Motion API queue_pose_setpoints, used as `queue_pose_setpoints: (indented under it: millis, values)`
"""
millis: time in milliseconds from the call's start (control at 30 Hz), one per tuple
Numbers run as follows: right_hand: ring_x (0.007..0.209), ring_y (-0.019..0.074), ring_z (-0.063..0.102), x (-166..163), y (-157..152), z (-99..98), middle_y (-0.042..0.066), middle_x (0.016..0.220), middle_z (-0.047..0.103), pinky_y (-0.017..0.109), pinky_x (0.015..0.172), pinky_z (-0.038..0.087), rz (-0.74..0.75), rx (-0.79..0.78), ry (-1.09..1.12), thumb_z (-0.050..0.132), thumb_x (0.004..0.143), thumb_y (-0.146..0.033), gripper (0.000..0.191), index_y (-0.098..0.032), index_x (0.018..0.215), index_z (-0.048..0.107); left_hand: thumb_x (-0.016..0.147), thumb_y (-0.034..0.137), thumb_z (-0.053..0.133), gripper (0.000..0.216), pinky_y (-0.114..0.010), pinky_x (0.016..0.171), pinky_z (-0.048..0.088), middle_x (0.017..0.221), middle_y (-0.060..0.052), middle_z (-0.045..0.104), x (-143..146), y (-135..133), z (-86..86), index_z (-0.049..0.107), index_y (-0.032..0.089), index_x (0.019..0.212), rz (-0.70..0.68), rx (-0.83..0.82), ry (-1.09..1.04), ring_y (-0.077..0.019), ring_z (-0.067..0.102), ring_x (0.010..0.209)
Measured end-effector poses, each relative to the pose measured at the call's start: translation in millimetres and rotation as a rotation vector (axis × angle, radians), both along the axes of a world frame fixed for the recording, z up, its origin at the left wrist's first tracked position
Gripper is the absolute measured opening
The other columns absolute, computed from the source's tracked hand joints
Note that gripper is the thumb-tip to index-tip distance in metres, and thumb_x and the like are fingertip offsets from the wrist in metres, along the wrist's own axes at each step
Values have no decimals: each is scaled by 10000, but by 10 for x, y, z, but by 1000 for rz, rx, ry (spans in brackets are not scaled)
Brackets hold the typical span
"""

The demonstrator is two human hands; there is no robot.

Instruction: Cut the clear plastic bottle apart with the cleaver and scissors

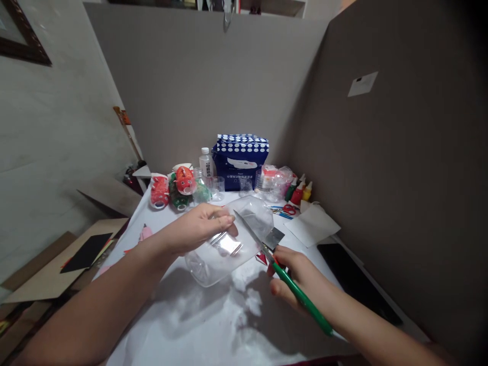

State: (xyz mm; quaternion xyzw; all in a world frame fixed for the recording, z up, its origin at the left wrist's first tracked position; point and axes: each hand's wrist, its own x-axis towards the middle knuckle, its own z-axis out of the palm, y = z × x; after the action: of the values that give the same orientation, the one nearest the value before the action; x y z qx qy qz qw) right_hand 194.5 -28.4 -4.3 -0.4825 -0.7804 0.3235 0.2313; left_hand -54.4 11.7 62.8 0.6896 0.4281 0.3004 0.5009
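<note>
My left hand is closed on a clear plastic piece, which looks like part of a cut bottle, above the white-covered table. Light glints off its lower face, and its full outline is hard to make out. My right hand grips green-handled scissors, seen nearly edge-on. Their pointed blade slants up and left across the plastic, its tip close to my left thumb. A second blade cannot be made out clearly. Beside the blade is a small dark grey square. Part of something red shows under the scissors.
Red and green fish-like crafts sit at the back left. Behind are a water bottle, clear cups and a blue tissue pack. Paint bottles, red-handled scissors, white paper and a black slab lie right.
</note>
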Motion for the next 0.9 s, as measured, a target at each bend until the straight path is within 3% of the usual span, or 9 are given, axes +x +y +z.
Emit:
queue_pose_setpoints:
  millis: [200,367,667,900]
  values:
    - [636,154,494,2,-64,57,-3,711,546,233,555,352,85,-86,58,642,725,-346,163,-190,736,597,799,508,585,383,-263,589,470,638,-42,643,2,-3,-18,690,143,750,-8,30,48,-176,621,638]
    - [624,147,465,50,-51,13,-26,678,528,231,557,348,80,-115,73,653,719,-398,234,-194,824,604,801,503,581,383,-264,589,463,656,-35,630,8,-43,-10,689,140,746,-5,44,33,-167,609,627]
    - [680,169,543,-12,-72,133,7,782,621,239,612,404,100,-28,29,666,738,-390,247,-201,883,600,813,447,564,329,-235,593,424,705,-31,625,58,-86,-12,674,144,748,-54,53,39,-142,555,639]
    - [662,163,514,-123,-51,129,13,734,598,251,620,405,5,58,3,618,777,-367,184,-206,745,536,828,415,534,321,-230,598,392,685,-14,596,97,-78,-43,683,140,756,-73,90,67,-127,506,626]
